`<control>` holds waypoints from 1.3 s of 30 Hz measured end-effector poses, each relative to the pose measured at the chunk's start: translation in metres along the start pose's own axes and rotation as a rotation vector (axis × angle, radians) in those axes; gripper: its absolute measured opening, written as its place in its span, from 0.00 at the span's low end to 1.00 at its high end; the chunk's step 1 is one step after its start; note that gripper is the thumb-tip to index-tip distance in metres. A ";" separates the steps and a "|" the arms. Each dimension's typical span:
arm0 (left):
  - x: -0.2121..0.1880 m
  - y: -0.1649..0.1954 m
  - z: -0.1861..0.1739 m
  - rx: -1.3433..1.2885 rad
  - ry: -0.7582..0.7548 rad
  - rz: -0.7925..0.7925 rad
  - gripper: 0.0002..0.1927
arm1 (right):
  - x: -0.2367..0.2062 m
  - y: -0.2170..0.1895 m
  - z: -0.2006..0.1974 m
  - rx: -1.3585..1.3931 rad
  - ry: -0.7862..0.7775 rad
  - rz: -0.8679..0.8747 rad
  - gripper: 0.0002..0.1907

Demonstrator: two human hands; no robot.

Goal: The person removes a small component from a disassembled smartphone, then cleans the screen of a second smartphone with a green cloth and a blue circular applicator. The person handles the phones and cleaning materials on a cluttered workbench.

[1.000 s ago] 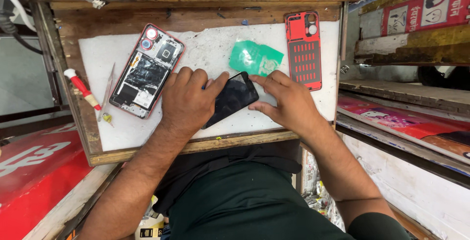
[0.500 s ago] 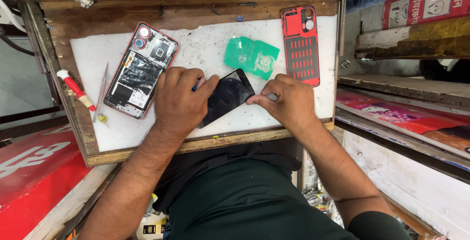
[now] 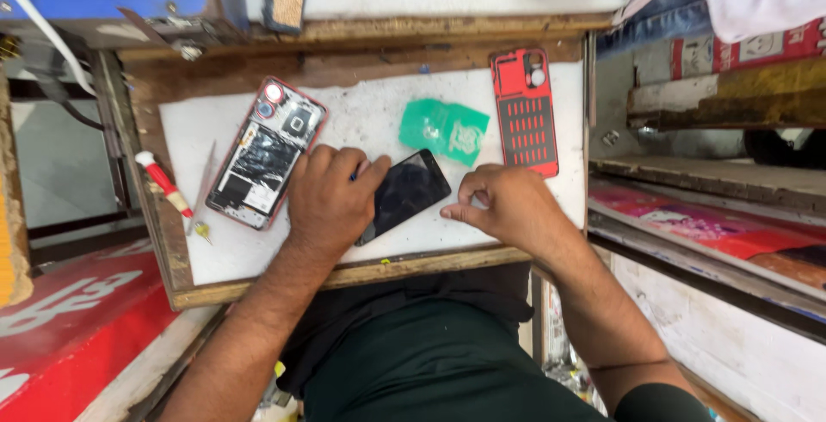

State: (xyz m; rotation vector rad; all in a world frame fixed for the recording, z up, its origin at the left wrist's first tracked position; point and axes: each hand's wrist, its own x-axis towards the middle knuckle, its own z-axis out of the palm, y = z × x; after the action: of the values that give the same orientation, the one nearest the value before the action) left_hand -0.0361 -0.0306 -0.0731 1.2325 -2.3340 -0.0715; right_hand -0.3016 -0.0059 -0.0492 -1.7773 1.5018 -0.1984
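A glossy black phone screen panel [image 3: 404, 196], a flat rounded rectangle, lies tilted on the scuffed white work board [image 3: 379, 117], near the middle of its front half. The left hand [image 3: 329, 207] presses flat on the panel's near-left end, fingers together and curled over its edge, a thin blue tool tip just showing between them. The right hand [image 3: 508, 207] rests just right of the panel with fingers bent inward in a loose pinch, its fingertips close to the panel's right edge; whether they touch it I cannot tell. Beyond the panel lies a crumpled green translucent film [image 3: 445, 129] with pale printing. Left of the panel, an opened red-rimmed phone body [image 3: 268, 154] shows its battery and circuit parts. Right of the film, a red back cover [image 3: 525, 110] with rows of dark slots lies lengthwise. Far left of the panel, a small white glue tube with a red cap [image 3: 162, 183] sits on the board's worn wooden frame [image 3: 344, 274]. Bare board stays open along the front edge and beyond the panel.
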 end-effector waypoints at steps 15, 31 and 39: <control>0.009 0.006 -0.008 -0.035 -0.026 -0.023 0.17 | -0.006 -0.016 0.022 0.019 0.252 -0.089 0.33; 0.012 0.006 -0.027 -0.104 -0.068 0.025 0.19 | -0.003 -0.011 0.015 -0.142 0.306 0.035 0.25; 0.013 0.008 -0.023 -0.116 -0.047 0.012 0.17 | -0.005 -0.018 0.002 -0.124 0.247 0.065 0.26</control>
State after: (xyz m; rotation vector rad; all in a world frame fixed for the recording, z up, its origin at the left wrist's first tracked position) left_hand -0.0381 -0.0319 -0.0454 1.1716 -2.3415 -0.2303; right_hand -0.2879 -0.0010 -0.0368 -1.8505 1.7781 -0.3074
